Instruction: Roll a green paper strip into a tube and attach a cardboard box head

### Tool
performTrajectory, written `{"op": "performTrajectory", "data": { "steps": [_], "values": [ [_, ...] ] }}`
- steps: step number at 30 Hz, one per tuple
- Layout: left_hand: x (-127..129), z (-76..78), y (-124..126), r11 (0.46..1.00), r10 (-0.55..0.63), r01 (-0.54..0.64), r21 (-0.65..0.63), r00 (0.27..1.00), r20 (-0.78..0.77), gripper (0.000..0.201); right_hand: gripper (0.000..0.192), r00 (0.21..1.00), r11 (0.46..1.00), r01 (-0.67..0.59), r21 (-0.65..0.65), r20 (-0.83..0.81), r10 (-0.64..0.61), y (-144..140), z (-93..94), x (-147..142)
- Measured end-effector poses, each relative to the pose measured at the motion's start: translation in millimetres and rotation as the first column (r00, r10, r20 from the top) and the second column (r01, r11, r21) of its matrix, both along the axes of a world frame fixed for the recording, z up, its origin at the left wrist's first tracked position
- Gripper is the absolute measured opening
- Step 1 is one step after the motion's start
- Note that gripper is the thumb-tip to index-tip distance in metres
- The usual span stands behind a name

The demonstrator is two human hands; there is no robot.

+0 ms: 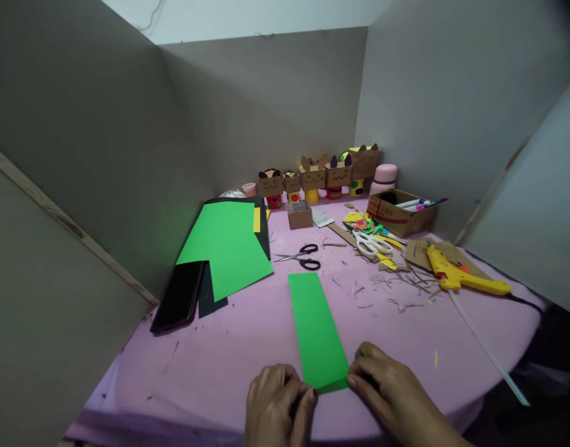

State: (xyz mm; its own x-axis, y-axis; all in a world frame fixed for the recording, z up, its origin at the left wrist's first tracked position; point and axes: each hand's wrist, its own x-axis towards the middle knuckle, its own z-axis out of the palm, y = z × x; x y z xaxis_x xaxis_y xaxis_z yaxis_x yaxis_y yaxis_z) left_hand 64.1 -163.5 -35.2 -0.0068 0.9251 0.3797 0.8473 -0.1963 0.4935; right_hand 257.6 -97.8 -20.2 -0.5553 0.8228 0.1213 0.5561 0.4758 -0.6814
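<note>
A long strip of green paper (316, 329) lies on the pink-covered table in front of me, its near end folded up in a narrow band. My left hand (279, 403) pinches the near left corner of the strip between thumb and curled fingers. At the near right corner, my right hand (387, 385) is closed on the paper's edge in the same way. Beyond the strip's far end rest black-handled scissors (309, 256), with their blades apart and pointing left.
Green sheets (229, 242) lie over black paper at left, beside a dark phone (179, 297). At right are white scissors (371, 243), a yellow glue gun (462, 276) with its glue stick, scraps and a cardboard box (401, 214) of pens. Cardboard animal figures (313, 179) line the back.
</note>
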Motion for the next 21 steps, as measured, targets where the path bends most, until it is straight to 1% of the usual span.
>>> {"op": "performTrajectory", "data": {
  "steps": [7, 11, 15, 21],
  "values": [
    [5.2, -4.9, 1.6, 0.995, 0.101, -0.101, 0.024, 0.995, -0.004, 0.016, 0.017, 0.996, 0.999, 0.023, 0.046, 0.084, -0.027, -0.3, 0.5, -5.7],
    [8.0, -1.1, 2.4, 0.991, 0.133, -0.133, 0.016, 0.990, -0.048, 0.014, 0.016, 0.993, 0.997, 0.047, 0.060, 0.104, -0.053, 0.3, 0.4, -7.3],
    [10.8, 3.6, 3.3, 0.986, 0.169, -0.169, 0.008, 0.979, -0.116, 0.011, 0.015, 0.993, 0.993, 0.052, 0.104, 0.104, -0.063, 0.0, -1.2, -7.8],
    [12.4, 5.1, 4.5, 0.978, 0.205, -0.206, 0.005, 0.965, -0.163, 0.011, 0.015, 0.993, 0.983, 0.076, 0.165, 0.077, -0.089, -0.5, -5.7, -8.7]
  ]
}}
